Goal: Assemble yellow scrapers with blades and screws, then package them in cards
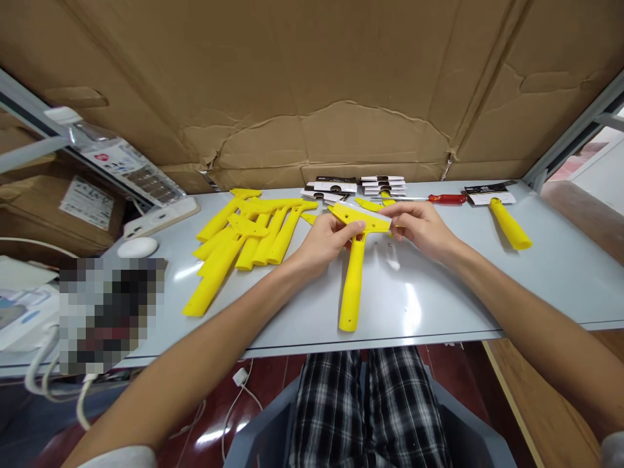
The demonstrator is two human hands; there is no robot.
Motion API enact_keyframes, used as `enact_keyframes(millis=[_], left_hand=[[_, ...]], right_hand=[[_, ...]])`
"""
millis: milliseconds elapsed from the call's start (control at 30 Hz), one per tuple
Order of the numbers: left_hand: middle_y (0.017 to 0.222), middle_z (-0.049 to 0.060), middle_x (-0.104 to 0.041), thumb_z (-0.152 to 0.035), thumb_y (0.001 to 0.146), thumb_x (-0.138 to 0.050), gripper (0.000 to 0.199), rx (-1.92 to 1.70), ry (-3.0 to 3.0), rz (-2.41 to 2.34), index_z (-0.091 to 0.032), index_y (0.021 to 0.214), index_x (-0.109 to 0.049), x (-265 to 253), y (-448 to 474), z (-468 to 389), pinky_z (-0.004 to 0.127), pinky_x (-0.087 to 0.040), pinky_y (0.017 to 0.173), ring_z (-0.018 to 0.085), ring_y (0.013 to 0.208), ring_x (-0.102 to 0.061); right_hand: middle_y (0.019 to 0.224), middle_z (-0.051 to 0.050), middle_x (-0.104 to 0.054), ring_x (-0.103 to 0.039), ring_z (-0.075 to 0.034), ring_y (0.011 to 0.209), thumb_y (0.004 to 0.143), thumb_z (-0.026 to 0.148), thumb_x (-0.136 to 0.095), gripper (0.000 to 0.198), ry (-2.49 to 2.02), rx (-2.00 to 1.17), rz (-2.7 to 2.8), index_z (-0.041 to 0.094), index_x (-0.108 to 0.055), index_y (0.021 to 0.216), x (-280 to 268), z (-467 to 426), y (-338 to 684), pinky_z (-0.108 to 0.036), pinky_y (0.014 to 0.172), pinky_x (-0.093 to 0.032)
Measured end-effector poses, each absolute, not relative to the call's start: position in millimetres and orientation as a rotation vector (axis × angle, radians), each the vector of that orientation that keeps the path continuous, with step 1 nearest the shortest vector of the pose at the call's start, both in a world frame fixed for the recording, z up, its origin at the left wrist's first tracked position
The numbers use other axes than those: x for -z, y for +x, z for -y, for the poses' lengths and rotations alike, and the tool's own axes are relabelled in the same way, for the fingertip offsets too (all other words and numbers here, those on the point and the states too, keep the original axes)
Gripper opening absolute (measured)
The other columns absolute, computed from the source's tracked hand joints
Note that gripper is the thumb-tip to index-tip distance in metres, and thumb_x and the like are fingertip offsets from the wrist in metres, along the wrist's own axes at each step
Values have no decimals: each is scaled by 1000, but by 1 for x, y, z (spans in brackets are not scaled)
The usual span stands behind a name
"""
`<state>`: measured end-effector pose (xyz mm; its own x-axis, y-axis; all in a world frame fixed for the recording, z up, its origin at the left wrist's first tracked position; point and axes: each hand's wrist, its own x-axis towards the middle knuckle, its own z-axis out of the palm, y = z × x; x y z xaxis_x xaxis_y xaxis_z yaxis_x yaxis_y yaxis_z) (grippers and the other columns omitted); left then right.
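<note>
My left hand (325,235) grips the head of a yellow plastic scraper (351,279), thumb on its front face. The handle points down toward the table's front edge. Along the top of the head runs a pale, shiny strip that looks like a blade (373,213). My right hand (422,227) is at the head's right end, fingers pinched together by the strip; what lies between them is hidden. Behind the hands another yellow scraper part (369,205) is partly covered. Tiny screw-like pieces (390,244) lie below my right fingers.
Several yellow scrapers (214,276) are piled at left. Packaged cards (383,186) are stacked at the back, beside a red-handled screwdriver (446,199). A scraper with a black-and-white card (509,224) lies at right. A power strip (163,218) and white mouse (138,247) are at left.
</note>
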<state>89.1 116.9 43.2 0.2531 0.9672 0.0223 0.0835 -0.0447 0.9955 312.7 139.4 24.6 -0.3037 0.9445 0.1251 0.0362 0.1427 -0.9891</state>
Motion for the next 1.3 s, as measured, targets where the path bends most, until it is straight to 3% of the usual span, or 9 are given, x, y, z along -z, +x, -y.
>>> enact_keyframes(millis=[67,233,500,933,1300], left_hand=[[70,5,-67,-42,81,-83,33,-988,1438,-1052,-16,65,-71,-42,88,-117,29,-47,65,16,66,-57],[66,3,-64,-49,81,-81,39,-942,1500,-1019,-16,65,-69,-42,89,-114,28,-45,62,14,62,-52],[61,2,-60,-53,80,-80,42,-921,1535,-959,-17,63,-66,-37,91,-114,28,-40,58,13,58,-48],[77,7,-71,-53,81,-82,40,-950,1460,-929,-14,75,-73,-28,89,-117,29,-49,68,16,71,-61],[64,3,-63,-56,82,-79,45,-935,1520,-952,-17,65,-67,-32,88,-116,28,-38,58,13,59,-49]], right_hand=[[79,-2,-63,-51,-10,65,89,32,-71,21,-919,-1361,1456,20,-83,102,-23,-140,314,-27,64,-44],[81,-4,-67,-52,-9,64,82,52,-85,40,-946,-1329,1517,18,-84,104,-18,-142,313,-27,62,-44],[90,-7,-75,-58,-12,73,78,54,-89,42,-952,-1373,1519,20,-86,103,-16,-139,312,-28,66,-46],[94,-7,-75,-60,-11,77,76,51,-92,42,-947,-1403,1539,19,-85,102,-25,-142,321,-26,67,-45],[84,-6,-72,-53,-10,70,79,52,-89,41,-957,-1375,1577,18,-85,103,-26,-138,318,-29,66,-44]])
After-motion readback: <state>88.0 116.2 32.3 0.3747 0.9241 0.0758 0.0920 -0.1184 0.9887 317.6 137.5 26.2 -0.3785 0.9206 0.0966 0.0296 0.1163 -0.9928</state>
